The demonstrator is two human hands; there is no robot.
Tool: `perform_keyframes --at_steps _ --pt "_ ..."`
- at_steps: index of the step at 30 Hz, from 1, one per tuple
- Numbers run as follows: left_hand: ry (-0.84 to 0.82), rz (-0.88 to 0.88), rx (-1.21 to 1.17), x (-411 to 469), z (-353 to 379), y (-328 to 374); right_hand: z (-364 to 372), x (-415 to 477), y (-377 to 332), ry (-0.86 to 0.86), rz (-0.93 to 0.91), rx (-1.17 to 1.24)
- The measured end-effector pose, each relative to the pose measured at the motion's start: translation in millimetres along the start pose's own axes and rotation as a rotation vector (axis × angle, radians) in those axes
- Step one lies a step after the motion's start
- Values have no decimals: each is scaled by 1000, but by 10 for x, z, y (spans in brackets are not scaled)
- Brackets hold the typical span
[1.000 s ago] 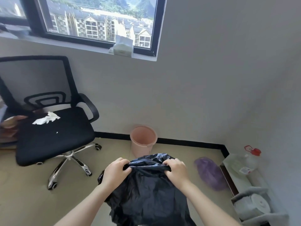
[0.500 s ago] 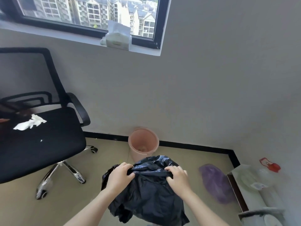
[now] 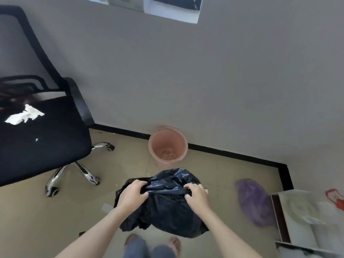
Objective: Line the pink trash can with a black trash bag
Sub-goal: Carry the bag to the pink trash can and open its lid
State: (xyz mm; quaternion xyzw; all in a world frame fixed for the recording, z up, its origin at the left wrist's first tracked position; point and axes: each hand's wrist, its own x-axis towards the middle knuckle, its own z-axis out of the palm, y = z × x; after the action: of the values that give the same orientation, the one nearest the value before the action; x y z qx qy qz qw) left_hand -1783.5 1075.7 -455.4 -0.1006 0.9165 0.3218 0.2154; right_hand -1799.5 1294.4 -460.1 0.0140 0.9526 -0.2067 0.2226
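I have both hands closed on the bunched top edge of the black trash bag [image 3: 163, 203], the left hand [image 3: 131, 196] gripping one side of the gather and the right hand [image 3: 197, 196] the other, with a short span of crumpled film stretched between them. I judge this split grip is meant to find and part the mouth, since the bag cannot go over a rim while its opening is pinched flat. The rest of the bag hangs loose below my hands, puffed a little with air, above the floor [image 3: 37, 220]. The pink trash can [image 3: 167, 146] stands upright ahead of both hands, against the wall and well apart from the bag, its open top facing me and some small scraps lying at its bottom. It has no liner yet, so the task looks to be at an early stage. A purple bag [image 3: 253, 202] lies on the floor out beyond my right hand, and an office chair [image 3: 42, 142] stands off past my left.
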Motion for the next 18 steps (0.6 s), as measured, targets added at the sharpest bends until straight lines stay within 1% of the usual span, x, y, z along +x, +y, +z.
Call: perform_keyframes --at_steps 3,6,11,15,18 --pt "-55 -9 27 295 164 -126 234 232 93 -6 37 21" --pt "-67 -17 24 742 481 -342 591 612 258 -16 55 4" --pt "-75 -52 11 1554 1222 -885 1446 1416 661 -25 42 -28" --pt "-82 -17 30 2196 1882 -1383 2191 2049 1047 -22 14 -46" --pt "-117 6 86 2578 2311 -1722 2728 2449 1315 -16 -7 -88"
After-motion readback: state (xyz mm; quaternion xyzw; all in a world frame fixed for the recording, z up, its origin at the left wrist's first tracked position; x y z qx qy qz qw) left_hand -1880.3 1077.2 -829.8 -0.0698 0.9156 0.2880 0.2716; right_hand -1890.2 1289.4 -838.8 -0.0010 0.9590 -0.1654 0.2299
